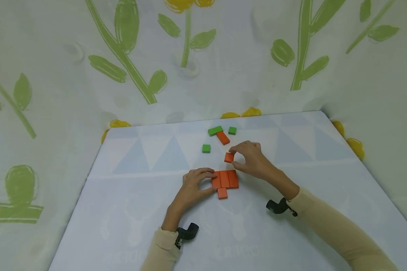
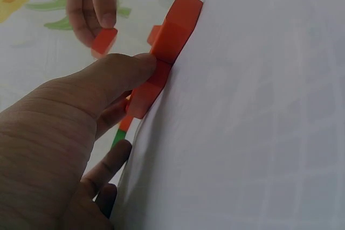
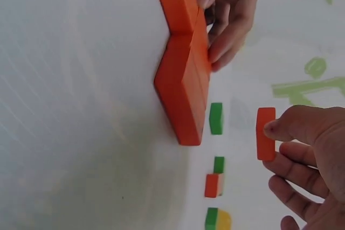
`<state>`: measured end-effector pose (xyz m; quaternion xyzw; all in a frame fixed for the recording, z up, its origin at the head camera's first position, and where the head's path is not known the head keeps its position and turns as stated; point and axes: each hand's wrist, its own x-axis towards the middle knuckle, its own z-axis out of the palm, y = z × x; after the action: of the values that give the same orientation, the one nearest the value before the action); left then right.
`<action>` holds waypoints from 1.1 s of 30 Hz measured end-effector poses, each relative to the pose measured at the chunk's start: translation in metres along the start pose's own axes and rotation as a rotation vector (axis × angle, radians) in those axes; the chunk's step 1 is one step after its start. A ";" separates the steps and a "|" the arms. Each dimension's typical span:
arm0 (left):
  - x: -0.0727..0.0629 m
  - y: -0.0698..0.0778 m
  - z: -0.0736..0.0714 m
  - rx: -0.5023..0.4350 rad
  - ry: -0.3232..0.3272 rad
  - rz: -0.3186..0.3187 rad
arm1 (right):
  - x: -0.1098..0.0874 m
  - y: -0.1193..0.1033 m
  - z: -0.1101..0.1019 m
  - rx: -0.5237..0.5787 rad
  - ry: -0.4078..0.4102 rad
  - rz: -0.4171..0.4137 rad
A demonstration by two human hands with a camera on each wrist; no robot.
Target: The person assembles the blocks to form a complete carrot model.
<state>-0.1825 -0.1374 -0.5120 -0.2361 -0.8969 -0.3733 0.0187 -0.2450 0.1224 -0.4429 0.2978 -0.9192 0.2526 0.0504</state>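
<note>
Orange stub (image 1: 222, 193), a small square block, sits nearest, butted against the near edge of the row (image 1: 225, 179): three orange blocks side by side on the table (image 1: 122, 210). To its left, the left hand (image 1: 191, 186) holds the row's left block, thumb at the near corner and index finger at the far one. Whether the thumb also touches the stub, I cannot tell. That hold seems best kept light, enough to stop the row from sliding without squeezing its seams apart.

Beyond the row's far edge, the right hand (image 1: 252, 158) pinches the square (image 1: 228, 157), another small orange block, between thumb and finger, raised off the table. Gripping it by opposite edges is sound, as the underside stays clear. Turning it parallel to the row before lowering should help; straight down looks safer than a sideways slide, which could nudge the blocks.

Farther off lie a green cube (image 1: 206, 148), then a loose orange block (image 1: 223, 137) touching a green bar (image 1: 215, 130), with a second cube (image 1: 232, 130) just right. The right knuckles would do well to clear these.
</note>
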 end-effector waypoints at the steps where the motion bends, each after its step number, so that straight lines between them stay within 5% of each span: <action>1: 0.000 0.000 0.000 -0.005 0.000 0.000 | -0.004 -0.003 -0.001 0.004 0.004 -0.013; 17: 0.000 -0.003 0.002 -0.025 0.009 0.015 | -0.056 -0.020 0.008 -0.023 0.012 -0.223; 33: 0.001 -0.002 -0.001 -0.004 -0.012 0.012 | -0.071 -0.022 0.020 -0.063 -0.027 -0.294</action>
<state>-0.1848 -0.1388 -0.5125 -0.2438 -0.8949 -0.3734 0.0150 -0.1736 0.1342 -0.4682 0.4311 -0.8737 0.2093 0.0837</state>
